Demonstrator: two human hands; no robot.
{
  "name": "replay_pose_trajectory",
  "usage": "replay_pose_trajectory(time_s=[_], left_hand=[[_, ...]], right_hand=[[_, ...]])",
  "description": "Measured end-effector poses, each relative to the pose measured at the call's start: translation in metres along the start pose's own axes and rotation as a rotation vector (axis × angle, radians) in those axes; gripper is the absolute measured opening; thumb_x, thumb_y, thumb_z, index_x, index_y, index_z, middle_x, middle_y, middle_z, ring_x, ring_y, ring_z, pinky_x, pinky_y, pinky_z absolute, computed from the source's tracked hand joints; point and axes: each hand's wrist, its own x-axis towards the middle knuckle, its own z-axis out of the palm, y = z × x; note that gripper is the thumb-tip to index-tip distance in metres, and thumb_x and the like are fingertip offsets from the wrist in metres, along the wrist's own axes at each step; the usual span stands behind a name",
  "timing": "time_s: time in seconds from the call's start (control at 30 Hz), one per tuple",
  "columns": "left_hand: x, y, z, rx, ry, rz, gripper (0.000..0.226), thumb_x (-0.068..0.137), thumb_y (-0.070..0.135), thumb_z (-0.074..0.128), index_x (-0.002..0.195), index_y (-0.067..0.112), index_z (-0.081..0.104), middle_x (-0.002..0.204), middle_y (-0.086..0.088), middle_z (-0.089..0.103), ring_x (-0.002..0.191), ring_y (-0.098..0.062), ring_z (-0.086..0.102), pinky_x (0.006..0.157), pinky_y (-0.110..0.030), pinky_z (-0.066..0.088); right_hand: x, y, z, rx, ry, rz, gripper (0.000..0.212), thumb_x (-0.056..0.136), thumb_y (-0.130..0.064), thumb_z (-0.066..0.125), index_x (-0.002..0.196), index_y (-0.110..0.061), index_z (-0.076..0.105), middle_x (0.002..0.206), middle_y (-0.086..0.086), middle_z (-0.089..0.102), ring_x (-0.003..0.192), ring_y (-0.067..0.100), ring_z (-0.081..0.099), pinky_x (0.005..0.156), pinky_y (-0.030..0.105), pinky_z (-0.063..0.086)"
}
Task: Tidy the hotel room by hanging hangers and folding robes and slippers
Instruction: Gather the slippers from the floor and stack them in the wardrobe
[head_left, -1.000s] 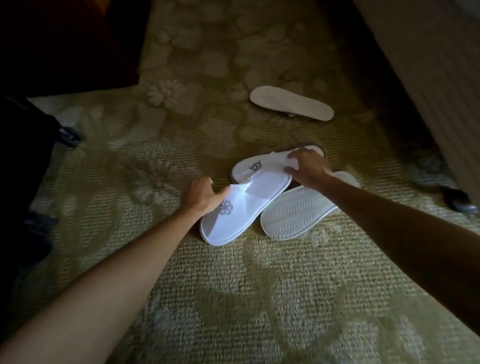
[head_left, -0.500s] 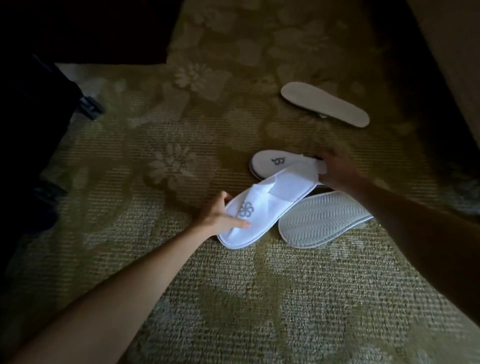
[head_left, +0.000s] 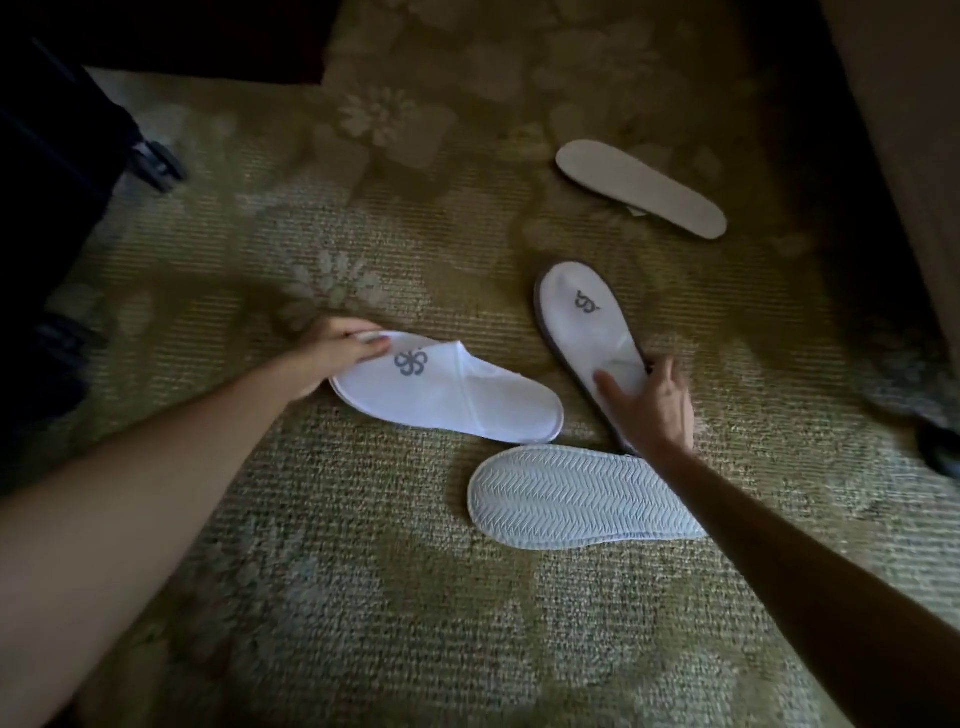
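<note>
Left grip (head_left: 337, 353) pinches the logo slipper (head_left: 447, 387) stretching toward 3 o'clock; right grip (head_left: 652, 402), fingers spread, presses another slipper (head_left: 584, 325) at 11 o'clock.

We see matt white cloth slippers (head_left: 452, 395), one overturned sole (head_left: 576, 496) ribbed in a herringbone tread, on rough woven carpet (head_left: 363, 597).

Dim room. Soft light falls across the middle of the carpet (head_left: 363, 597), leaving its top corners and left edge nearly black. The right hand (head_left: 652, 405) is motion-blurred; wide-angle bending stretches both forearms at the bottom corners.
</note>
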Motion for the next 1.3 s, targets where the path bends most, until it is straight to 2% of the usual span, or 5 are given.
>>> replay_pose_trajectory(time_s=[0.47,0.63,0.73,0.9,1.3], left_hand=[[-0.031,-0.018,0.024,-0.075,0.424,-0.220,0.043,0.082,0.055,0.074,0.077,0.013,0.066,0.078,-0.003,0.065,0.084,-0.022,0.064,0.070,-0.027,0.041],[-0.042,-0.023,0.035,-0.295,0.292,-0.167,0.024,0.088,0.026,0.077,0.105,0.013,0.066,0.105,-0.007,0.069,0.086,-0.019,0.064,0.071,-0.031,0.057],[-0.031,-0.014,0.032,-0.331,0.161,-0.137,0.017,0.092,0.019,0.072,0.106,0.012,0.064,0.102,-0.011,0.066,0.079,-0.016,0.063,0.057,-0.028,0.057],[-0.016,0.022,0.035,-0.104,-0.006,0.065,0.036,0.093,0.019,0.071,0.125,0.006,0.064,0.105,-0.012,0.065,0.090,-0.020,0.060,0.059,-0.025,0.050],[0.018,0.028,0.007,0.147,0.096,0.163,0.026,0.092,0.015,0.071,0.115,0.002,0.071,0.115,-0.016,0.070,0.100,-0.024,0.064,0.078,-0.020,0.043]], right_hand=[[-0.087,0.050,-0.011,-0.258,-0.351,-0.908,0.117,0.056,-0.064,0.082,0.151,-0.016,0.035,0.149,0.010,0.042,0.132,0.031,0.045,0.107,0.052,0.042],[-0.088,0.016,-0.033,-0.016,-0.507,-0.742,0.055,0.077,-0.023,0.072,0.131,-0.028,0.063,0.122,-0.004,0.070,0.086,-0.010,0.065,0.071,0.015,0.054],[-0.084,-0.024,-0.046,0.113,-0.615,-0.547,0.009,0.079,-0.039,0.066,0.086,-0.034,0.066,0.076,-0.010,0.068,0.062,-0.003,0.061,0.054,0.026,0.045],[-0.086,-0.072,-0.012,0.378,-0.975,-0.344,0.037,0.084,-0.006,0.076,0.115,-0.023,0.064,0.102,-0.003,0.072,0.086,0.001,0.068,0.077,0.019,0.055],[-0.122,-0.159,0.092,0.288,-0.691,-0.317,0.025,0.088,-0.025,0.064,0.110,-0.013,0.065,0.097,0.009,0.069,0.091,0.026,0.064,0.075,0.035,0.050]])
